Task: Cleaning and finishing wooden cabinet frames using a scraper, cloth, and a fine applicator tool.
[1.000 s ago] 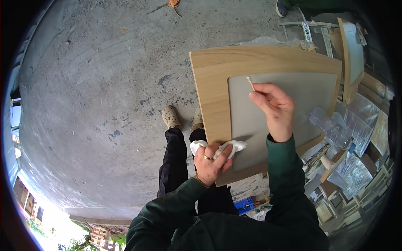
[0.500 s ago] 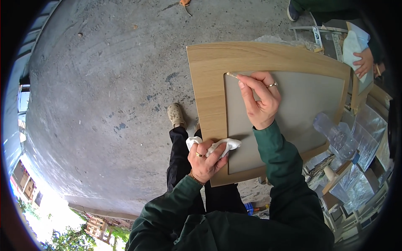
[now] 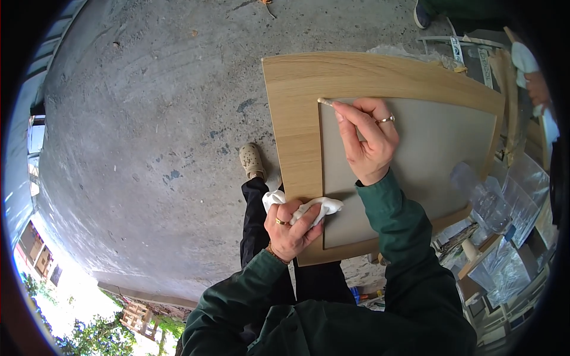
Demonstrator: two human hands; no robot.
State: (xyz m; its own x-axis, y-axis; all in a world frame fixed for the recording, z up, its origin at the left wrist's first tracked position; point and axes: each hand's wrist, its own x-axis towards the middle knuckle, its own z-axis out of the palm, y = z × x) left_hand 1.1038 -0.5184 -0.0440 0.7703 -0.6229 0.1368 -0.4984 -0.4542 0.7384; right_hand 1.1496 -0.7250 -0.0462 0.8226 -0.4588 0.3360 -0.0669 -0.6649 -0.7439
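A wood-framed cabinet door (image 3: 297, 124) with a grey recessed panel (image 3: 427, 148) lies in front of me. My right hand (image 3: 371, 136) is closed in a pinch on a small thin stick with a pale tip (image 3: 324, 101). Its tip touches the inner corner of the frame at the panel's far left. Down at the door's near left part, my left hand (image 3: 291, 230) is closed around a crumpled white cloth (image 3: 317, 209), which lies over the frame's edge.
At the right stand a clear plastic bottle (image 3: 484, 193), plastic wrap (image 3: 502, 270) and wooden strips. Another person's hand (image 3: 537, 89) holds a white cloth at the far right. Below on the left are the concrete floor (image 3: 148, 118) and my shoe (image 3: 252, 160).
The stick's tip has shifted slightly up and left at the corner. My left hand stays in place. The other person's hand and cloth have moved right, away from my door.
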